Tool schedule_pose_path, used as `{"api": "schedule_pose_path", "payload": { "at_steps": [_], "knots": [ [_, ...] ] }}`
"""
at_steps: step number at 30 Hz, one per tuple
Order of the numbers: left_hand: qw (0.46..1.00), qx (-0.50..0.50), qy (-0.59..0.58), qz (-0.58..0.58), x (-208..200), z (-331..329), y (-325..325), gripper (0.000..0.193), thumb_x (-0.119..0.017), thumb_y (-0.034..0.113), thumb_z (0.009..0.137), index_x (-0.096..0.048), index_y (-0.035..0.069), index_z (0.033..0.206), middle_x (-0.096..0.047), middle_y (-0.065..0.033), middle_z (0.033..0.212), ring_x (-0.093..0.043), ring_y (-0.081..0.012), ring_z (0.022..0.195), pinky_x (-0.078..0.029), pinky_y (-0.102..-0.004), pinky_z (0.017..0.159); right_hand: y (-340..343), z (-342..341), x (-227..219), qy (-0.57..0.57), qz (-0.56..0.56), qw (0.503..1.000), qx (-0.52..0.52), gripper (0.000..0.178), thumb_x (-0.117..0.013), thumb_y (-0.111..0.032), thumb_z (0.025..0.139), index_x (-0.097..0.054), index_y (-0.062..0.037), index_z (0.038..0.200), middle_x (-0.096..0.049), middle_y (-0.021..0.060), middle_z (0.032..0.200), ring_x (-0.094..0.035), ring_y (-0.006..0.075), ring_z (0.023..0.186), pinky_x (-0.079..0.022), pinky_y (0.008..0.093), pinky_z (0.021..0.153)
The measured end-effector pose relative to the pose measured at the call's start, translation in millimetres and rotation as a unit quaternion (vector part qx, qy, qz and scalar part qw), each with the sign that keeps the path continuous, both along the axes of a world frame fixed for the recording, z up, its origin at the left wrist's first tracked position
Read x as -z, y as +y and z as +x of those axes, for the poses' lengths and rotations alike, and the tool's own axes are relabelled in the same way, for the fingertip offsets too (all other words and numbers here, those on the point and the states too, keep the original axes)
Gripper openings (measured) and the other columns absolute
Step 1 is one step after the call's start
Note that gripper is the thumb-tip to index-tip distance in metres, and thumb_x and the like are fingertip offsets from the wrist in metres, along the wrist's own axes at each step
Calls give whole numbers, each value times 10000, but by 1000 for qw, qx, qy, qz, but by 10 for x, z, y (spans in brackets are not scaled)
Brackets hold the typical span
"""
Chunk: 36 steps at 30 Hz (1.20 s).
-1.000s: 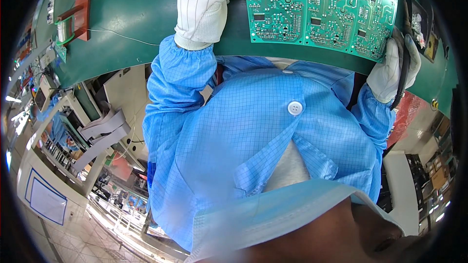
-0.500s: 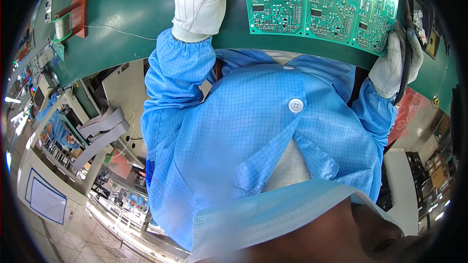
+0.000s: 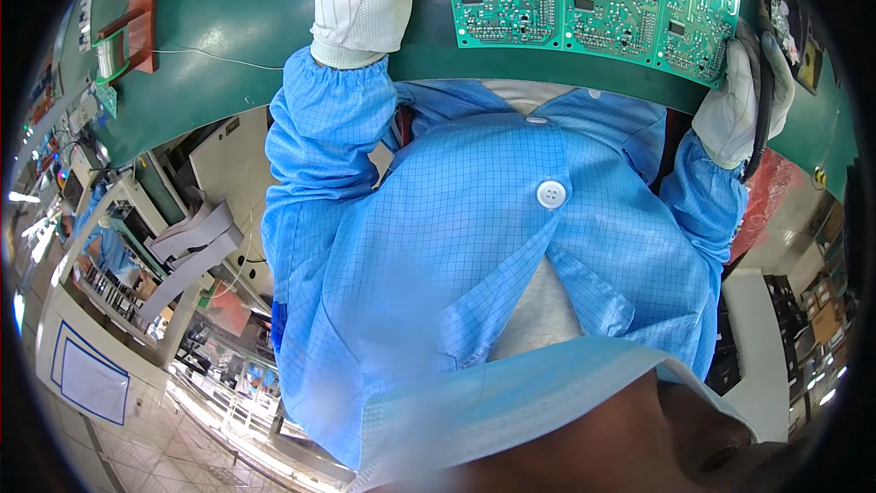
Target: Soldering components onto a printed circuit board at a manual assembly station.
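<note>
A green printed circuit board panel (image 3: pixel 611 32), crowded with small parts and chips, lies just above the bench's near edge. It is split into sections, and its far side is cut off by the top of the picture. My left hand (image 3: pixel 365 0), in a white striped glove, is closed at the panel's left edge; its fingertips are partly cut off. At the lower right corner my gloved right hand (image 3: pixel 741 100) touches the panel's edge. A black cord (image 3: pixel 765 114) runs between that hand's closed fingers and droops past the wrist.
On the green bench (image 3: pixel 228 27), a reddish-brown stand (image 3: pixel 141 32) holds a spool of wire (image 3: pixel 108 57), whose thin strand trails toward my left sleeve. A dark tray (image 3: pixel 789 23) with pale scraps sits beyond my right hand. Red plastic sheeting (image 3: pixel 768 196) hangs below the bench at right.
Panel, hands and bench edge all sit slightly higher and further left in the picture, as the view has shifted a little. Both hands keep the same hold.
</note>
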State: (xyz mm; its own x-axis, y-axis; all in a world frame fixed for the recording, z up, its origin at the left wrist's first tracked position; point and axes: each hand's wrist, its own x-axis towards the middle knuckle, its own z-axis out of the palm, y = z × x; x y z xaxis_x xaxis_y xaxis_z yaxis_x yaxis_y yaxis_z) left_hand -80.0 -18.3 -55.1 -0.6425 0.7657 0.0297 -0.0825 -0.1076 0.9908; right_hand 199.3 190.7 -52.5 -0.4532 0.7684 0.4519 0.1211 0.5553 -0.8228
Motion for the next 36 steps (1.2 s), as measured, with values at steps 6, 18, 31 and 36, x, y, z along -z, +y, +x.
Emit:
{"api": "schedule_pose_path", "payload": {
  "at_steps": [6, 18, 31, 36],
  "knots": [
    [993, 85, 55, 54, 81, -19, -33, 140, -580, 83, 955, -619, 10, 1068, -643, -45, 892, -632, -136, 770, -526, -238, 709, 36, 12, -45, -52, 105, 993, -14, 199, -615, -4, 891, -672, -31, 1081, -672, 108, 1085, -650, 216, 1048, -525, 299, 938],
    [852, 59, -429, 294, -232, 327, 293, 236, -616, -25, 813, -420, 84, 884, -618, -158, 1023, -577, -146, 779, -465, -230, 625, 34, 3, -8, -42, 66, 997, 7, 296, -619, 38, 881, -497, 59, 1150, -689, 176, 1056, -666, 212, 1036, -527, 286, 926],
    [992, 74, 33, 96, 84, -40, -55, 81, -610, 56, 928, -660, 21, 980, -661, -54, 878, -639, -149, 727, -515, -248, 660, -30, -31, 22, 36, -19, 999, 10, 235, -643, 80, 823, -701, -42, 1015, -685, 130, 1071, -681, 247, 991, -514, 316, 960],
    [988, 81, -31, 130, 29, 37, -15, 92, -644, 39, 899, -662, 19, 987, -656, -80, 872, -632, -173, 736, -511, -255, 690, -15, 4, 42, 24, -33, 999, 21, 265, -640, 77, 830, -661, -39, 1067, -675, 139, 1092, -656, 234, 1045, -511, 322, 972]
  ]
}}
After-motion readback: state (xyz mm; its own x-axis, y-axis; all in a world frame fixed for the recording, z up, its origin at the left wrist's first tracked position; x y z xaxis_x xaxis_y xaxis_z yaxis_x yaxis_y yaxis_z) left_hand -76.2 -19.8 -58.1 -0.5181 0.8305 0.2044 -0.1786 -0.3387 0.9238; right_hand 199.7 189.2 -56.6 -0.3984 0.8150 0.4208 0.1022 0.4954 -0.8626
